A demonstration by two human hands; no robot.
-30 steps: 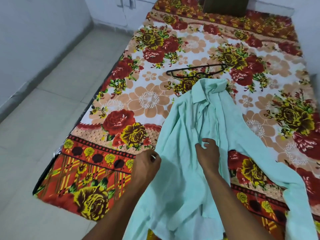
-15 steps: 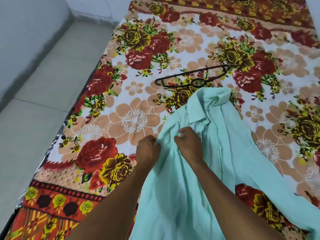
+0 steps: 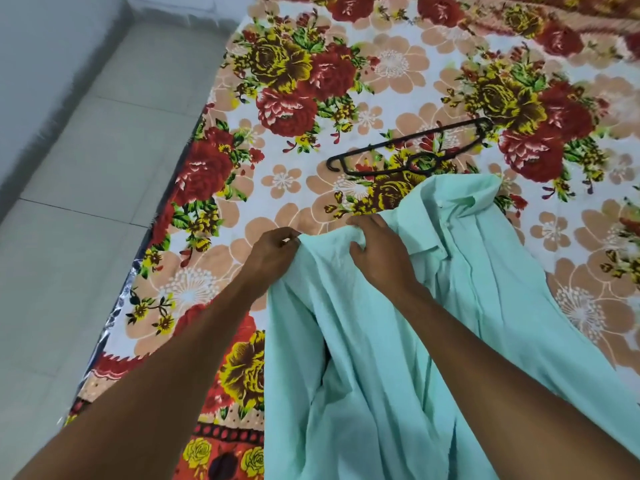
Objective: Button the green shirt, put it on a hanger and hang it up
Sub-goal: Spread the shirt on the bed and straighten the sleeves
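- Since half a second ago both hands have worked further up the green shirt [image 3: 398, 358] toward its collar, and the view has closed in so the shirt's lower part fills the near frame.
- Nearest, below both wrists, the shirt lies rumpled on the flowered bedsheet [image 3: 294, 188], with loose folds and a dark gap between the two front panels; it looks unbuttoned there, though I cannot make out any buttons.
- It reads as thin, light, limp cloth: it should bunch and slide rather than hold a shape, so a firm pinch on a hem or the placket edge will likely serve better than a flat palm.
- The left hand [image 3: 273, 254] has its fingers curled tight, pinching the shirt's left edge at the shoulder fold.
- The right hand [image 3: 377, 254], just beside it, has fingers bent over a raised ridge of the same cloth, thumb tucked under; it grips a bunch of fabric.
- Just beyond the right fingertips, the collar [image 3: 464, 199] stands half folded, with the placket running down from it, probably the best place to start buttoning.
- Farther past the collar, apart from both hands, a black hanger [image 3: 412, 150] lies flat on the sheet, untouched.
- Off to the left of the left hand, beyond the bed's edge, is the tiled floor [image 3: 86, 202].
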